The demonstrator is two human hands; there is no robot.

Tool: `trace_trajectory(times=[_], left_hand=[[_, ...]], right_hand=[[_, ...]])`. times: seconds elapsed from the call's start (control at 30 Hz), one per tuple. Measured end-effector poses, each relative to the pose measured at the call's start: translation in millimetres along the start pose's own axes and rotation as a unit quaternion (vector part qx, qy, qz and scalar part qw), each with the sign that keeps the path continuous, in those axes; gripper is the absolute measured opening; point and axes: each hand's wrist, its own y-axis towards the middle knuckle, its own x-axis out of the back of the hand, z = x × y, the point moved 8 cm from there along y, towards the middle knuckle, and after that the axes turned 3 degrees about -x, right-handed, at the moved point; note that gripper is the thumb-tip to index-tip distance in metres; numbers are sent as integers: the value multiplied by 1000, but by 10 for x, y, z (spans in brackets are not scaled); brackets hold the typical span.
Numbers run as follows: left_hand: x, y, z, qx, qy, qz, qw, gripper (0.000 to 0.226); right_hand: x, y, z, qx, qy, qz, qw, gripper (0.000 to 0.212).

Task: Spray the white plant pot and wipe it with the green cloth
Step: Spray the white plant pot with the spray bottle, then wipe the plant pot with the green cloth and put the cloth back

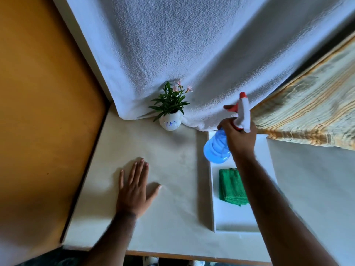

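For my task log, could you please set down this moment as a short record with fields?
left hand: flat on the table, palm down, holding nothing
right hand: gripping the spray bottle by its neck, lifted off the tray
white plant pot: upright at the table's back, blue mark on its side
green cloth: folded, in the white tray
stage: pot untouched by cloth

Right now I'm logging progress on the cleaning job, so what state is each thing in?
spray bottle: lifted, held in the right hand, tilted
white plant pot: upright on the table, untouched
green cloth: folded, lying in the white tray
left hand: flat on the table, fingers spread, empty
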Motion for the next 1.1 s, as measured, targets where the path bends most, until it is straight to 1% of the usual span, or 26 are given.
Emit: trace_trajectory(times=[0.1, 0.2, 0.33, 0.43, 0.47, 0.53, 0.57, 0.63, 0.7, 0.73, 0.8, 0.83, 0.87, 0.93, 1.0, 1.1], left_hand=[[-17, 5, 3, 1, 0, 7, 1000, 92], [-22, 13, -11, 2, 0, 11, 1000, 93], [-15, 22, -16, 1, 3, 10, 1000, 93], [-13, 26, -21, -1, 6, 7, 1000, 92], [-18, 22, -22, -1, 6, 10, 1000, 92], [-28, 15, -15, -2, 7, 17, 1000, 93], [-24, 12, -10, -1, 7, 18, 1000, 93], [-21, 14, 1, 0, 5, 21, 1000, 93], [-29, 19, -6, 0, 2, 24, 1000, 93], [-36, 20, -10, 1, 0, 28, 1000, 93], [-47, 24, -12, 3, -2, 35, 999, 93], [-44, 29, -9, 5, -4, 37, 999, 93], [-33, 32, -5, 7, -7, 37, 999, 93], [-12, 35, -7, 9, -11, 29, 999, 93], [11, 30, -21, 9, -8, 15, 1000, 91], [33, 20, -31, 4, -3, -3, 1000, 90]], right_hand=[[249, 205, -116, 26, -26, -40, 999, 34], [363, 344, -263, 40, -46, -62, 996, 36], [382, 429, -470, 21, -24, -57, 998, 31], [358, 433, -572, 15, -11, -42, 999, 32], [336, 430, -603, 10, -11, -33, 999, 28], [307, 427, -668, -2, -10, -25, 1000, 14], [305, 436, -689, -2, -6, -25, 1000, 15], [309, 439, -698, -1, 6, -22, 1000, 33], [323, 372, -686, 11, 7, -9, 1000, 40], [359, 291, -685, 25, -8, -10, 1000, 49], [516, 54, -791, 54, -45, -48, 996, 66], [589, -108, -863, 70, -67, -60, 993, 65], [639, -291, -928, 90, -104, -51, 989, 62], [672, -663, -1081, 142, -213, 11, 967, 60], [719, -972, -1287, 170, -306, 62, 935, 70], [690, -1236, -1521, 216, -366, 131, 896, 84]])
